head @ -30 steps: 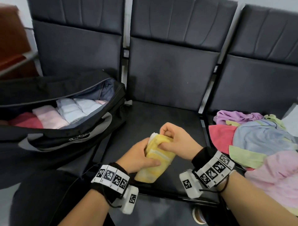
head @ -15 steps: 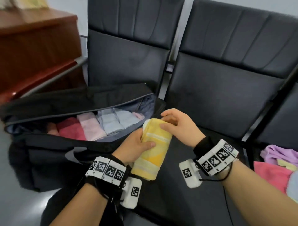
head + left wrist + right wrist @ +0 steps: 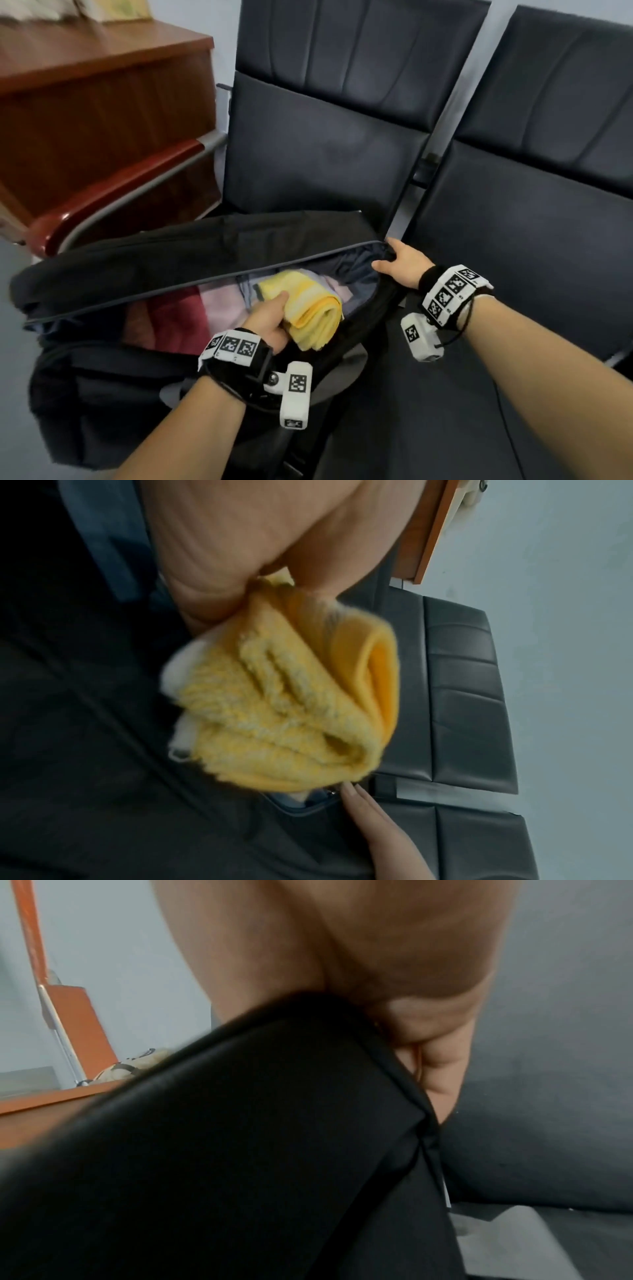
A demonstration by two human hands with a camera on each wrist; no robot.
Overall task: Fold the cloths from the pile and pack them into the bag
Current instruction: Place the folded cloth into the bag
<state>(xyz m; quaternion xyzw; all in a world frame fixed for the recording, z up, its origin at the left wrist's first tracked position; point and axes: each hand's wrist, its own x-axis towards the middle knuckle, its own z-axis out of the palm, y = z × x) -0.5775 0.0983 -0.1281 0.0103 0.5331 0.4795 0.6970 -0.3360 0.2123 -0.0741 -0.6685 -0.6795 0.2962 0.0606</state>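
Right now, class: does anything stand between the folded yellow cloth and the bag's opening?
Nothing visible. The left hand holds the yellow cloth right at the opening of the bag, whose end the right hand grips.

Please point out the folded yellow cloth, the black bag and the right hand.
Folded yellow cloth (image 3: 313, 308): head view, on its striped top.
Black bag (image 3: 191, 253): head view, on its open flap.
Right hand (image 3: 404, 265): head view, on its back.
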